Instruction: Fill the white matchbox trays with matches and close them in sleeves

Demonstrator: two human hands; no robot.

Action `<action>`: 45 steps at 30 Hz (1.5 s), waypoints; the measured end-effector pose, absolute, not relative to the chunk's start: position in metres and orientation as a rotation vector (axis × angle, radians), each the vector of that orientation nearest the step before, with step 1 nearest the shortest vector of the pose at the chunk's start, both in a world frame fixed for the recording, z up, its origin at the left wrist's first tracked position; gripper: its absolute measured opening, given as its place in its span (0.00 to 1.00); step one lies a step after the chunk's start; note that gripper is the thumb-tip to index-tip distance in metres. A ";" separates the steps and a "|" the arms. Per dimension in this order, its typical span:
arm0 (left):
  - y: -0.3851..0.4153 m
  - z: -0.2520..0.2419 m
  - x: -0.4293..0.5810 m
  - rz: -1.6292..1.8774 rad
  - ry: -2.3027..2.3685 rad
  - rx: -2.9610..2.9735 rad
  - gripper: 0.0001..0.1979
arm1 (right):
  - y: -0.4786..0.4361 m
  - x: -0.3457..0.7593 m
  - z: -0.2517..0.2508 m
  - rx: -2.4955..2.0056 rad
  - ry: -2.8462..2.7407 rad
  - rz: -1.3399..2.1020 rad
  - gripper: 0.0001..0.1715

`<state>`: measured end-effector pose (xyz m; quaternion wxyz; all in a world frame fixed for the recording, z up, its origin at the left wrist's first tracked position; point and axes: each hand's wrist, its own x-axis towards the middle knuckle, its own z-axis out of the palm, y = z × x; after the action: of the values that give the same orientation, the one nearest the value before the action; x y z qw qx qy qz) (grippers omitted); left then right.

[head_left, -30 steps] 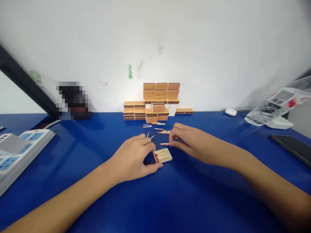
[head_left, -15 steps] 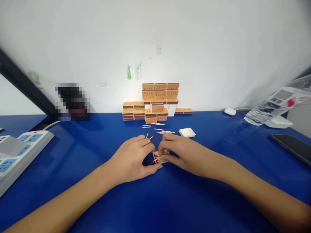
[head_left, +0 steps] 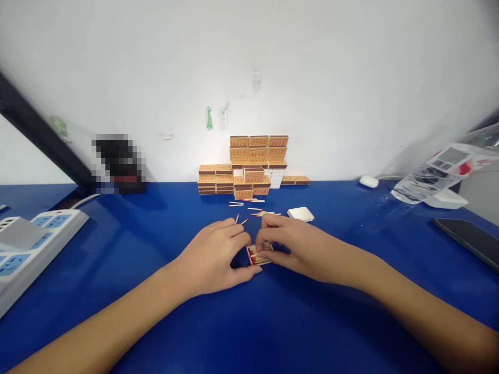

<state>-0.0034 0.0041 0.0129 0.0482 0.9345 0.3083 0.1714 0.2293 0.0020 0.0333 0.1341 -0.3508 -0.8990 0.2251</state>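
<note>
A small open matchbox tray (head_left: pixel 250 258) lies on the blue table, with red-headed matches (head_left: pixel 258 259) inside. My left hand (head_left: pixel 216 254) steadies it, thumb along the near side and forefinger at the far left corner. Above the tray, my right hand (head_left: pixel 294 244) has thumb and fingertips pinched together on a match, whose far end they hide. The right fingers also cover part of the tray. Just beyond my hands, loose matches (head_left: pixel 265 213) lie scattered, two of them close to my left knuckles.
Stacked matchboxes (head_left: pixel 249 179) stand against the white wall. A white box (head_left: pixel 300 214) rests beyond my right hand. Left is a power strip (head_left: pixel 42 244); right are a plastic bottle (head_left: pixel 421 179), a phone (head_left: pixel 468 239) and a small white case (head_left: pixel 368 182).
The matches in the tray sit more evenly; one that stuck out past its left edge is now within it. Both hands stay nearly in place, and the view has shifted slightly.
</note>
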 end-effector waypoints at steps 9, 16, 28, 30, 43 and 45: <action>0.003 0.012 -0.006 0.504 0.966 2.851 0.16 | 0.030 0.253 0.034 -1.190 -2.472 0.349 0.06; 0.003 0.011 -0.007 0.503 0.943 2.840 0.16 | 0.070 0.251 0.016 -1.229 -2.511 0.346 0.05; 0.003 0.012 -0.006 0.482 0.946 2.849 0.17 | 0.058 0.260 0.019 -1.217 -2.584 0.413 0.11; 0.004 0.012 -0.006 0.483 0.947 2.855 0.17 | 0.056 0.262 0.020 -1.245 -2.590 0.408 0.11; 0.005 0.012 -0.008 0.484 0.980 2.868 0.17 | 0.026 0.259 0.039 -1.225 -2.588 0.559 0.14; 0.005 0.013 -0.007 0.487 0.977 2.864 0.16 | 0.013 0.249 0.042 -1.170 -2.598 0.592 0.13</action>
<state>-0.0071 0.0051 0.0126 0.0384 0.9337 0.3184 0.1589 0.2494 0.0127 0.0420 0.1156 -0.3993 -0.8868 0.2022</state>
